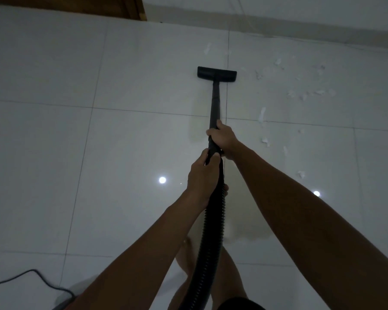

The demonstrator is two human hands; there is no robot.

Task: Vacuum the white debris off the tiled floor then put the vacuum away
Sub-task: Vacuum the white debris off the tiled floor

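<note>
Both hands (213, 157) hiding vac wand (215, 101) grip.

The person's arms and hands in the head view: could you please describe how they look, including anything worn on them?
Both forearms are bare, with no sleeves in view. The left hand and right hand wear no gloves, and no watch, ring or wristband is visible, though the dim light hides fine detail.

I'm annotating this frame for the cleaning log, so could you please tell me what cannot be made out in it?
Head view only:
- Vacuum body: out of frame; the hose runs off the bottom edge.
- Power cord: cut off by the left edge, so its plug is unseen.
- Underside of the floor nozzle: hidden; any debris beneath it cannot be told.
- White debris: low light leaves small bits uncertain.
- Left hand and right hand hide the wand's controls.
</note>
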